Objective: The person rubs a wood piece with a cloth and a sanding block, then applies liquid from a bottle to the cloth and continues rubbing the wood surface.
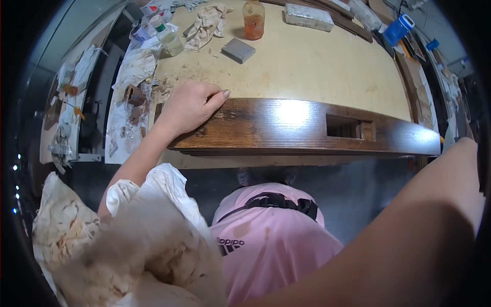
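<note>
A long dark-brown board [266, 125] with a glossy face and a rectangular slot lies along the table's near edge. My left hand [192, 105] is closed over its left end, thumb bent at the far edge; the fingertips are hidden. Toward the right rim stretches my right arm [409, 220], past the board's right end. Only a bit of my right hand [466, 146] shows there, its fingers out of sight. A large white cloth with brown stains [176, 261], partly blurred, is close by at the lower left, over part of my left arm.
On the light worktable [317, 66] are a grey block [238, 50], a jar of orange-brown liquid [253, 23], a crumpled stained rag [208, 25] and a greyish wrapped bar [308, 17]. A clear bottle [166, 37] stands at left, a blue container [399, 30] at right.
</note>
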Motion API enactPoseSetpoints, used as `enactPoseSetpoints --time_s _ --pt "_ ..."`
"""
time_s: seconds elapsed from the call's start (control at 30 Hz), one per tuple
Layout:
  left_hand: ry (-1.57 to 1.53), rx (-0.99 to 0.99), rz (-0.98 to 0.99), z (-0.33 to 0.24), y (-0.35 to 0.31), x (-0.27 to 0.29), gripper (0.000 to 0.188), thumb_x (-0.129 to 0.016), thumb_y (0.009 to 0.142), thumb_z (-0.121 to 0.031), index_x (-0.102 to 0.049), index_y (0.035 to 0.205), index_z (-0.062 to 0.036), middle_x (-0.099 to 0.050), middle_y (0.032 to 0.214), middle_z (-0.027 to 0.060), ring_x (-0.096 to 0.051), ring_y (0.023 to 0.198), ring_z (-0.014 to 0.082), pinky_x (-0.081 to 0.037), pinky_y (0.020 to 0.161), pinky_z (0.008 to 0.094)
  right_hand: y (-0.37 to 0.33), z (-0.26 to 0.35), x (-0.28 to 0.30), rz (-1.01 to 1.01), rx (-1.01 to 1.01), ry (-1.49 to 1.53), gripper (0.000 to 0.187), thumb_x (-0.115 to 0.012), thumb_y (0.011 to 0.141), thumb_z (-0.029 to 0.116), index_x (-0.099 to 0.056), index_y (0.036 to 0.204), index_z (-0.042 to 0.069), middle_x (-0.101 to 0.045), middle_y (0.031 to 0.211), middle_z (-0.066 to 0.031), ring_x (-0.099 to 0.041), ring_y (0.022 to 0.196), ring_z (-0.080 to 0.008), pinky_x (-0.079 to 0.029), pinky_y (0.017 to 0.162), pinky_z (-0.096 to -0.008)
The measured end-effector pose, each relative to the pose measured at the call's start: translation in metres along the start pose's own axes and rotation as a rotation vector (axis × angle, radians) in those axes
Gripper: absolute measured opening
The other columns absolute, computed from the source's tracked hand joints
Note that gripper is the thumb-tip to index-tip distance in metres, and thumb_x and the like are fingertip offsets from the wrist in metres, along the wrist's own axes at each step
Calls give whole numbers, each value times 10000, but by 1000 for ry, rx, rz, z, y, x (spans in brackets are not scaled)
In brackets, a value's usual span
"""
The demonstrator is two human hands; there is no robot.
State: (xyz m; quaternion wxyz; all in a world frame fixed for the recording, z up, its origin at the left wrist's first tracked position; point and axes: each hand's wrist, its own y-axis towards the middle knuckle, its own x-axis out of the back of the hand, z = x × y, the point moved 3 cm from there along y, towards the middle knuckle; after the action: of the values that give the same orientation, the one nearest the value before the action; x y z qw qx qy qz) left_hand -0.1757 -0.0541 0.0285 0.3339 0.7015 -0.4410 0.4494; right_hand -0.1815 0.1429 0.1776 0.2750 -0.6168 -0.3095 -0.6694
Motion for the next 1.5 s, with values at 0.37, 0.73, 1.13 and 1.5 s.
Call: enactPoseSetpoints --time_s 0.37,0.73,1.13,1.5 --pt "-78 32 -7 2 -5 -4 311 -602 931 -305 -722 893 -20 -655 774 204 -637 762 400 -492 721 471 7 -23 -16 -76 -12 93 133 -652 761 159 -673 716 35 -655 848 -104 -639 857 -248 -525 730 -372" --pt "-132 57 59 -8 7 -3 273 -601 933 -266 -710 895 -18 -687 845 196 -661 768 391 -502 704 446 -91 -99 -148 -447 -714 91 619 -752 810 331 -537 1317 48 -528 1406 -151 -493 1309 -360 -337 1115 -588" --pt "-115 32 21 -6 2 -4 266 -598 942 -238 -690 906 9 -649 798 204 -628 757 394 -473 681 430 -222 -79 -102 -458 -873 -231 324 -689 767 65 -650 1089 54 -660 1086 -180 -640 1092 -337 -515 931 -408" --pt "-153 47 19 -6 7 -8 271 -581 961 -209 -685 962 41 -642 778 196 -638 707 312 -471 678 373 -360 -59 -117 -670 -1345 -143 447 -671 815 138 -622 1249 44 -630 1265 -212 -579 1196 -399 -413 1067 -485"
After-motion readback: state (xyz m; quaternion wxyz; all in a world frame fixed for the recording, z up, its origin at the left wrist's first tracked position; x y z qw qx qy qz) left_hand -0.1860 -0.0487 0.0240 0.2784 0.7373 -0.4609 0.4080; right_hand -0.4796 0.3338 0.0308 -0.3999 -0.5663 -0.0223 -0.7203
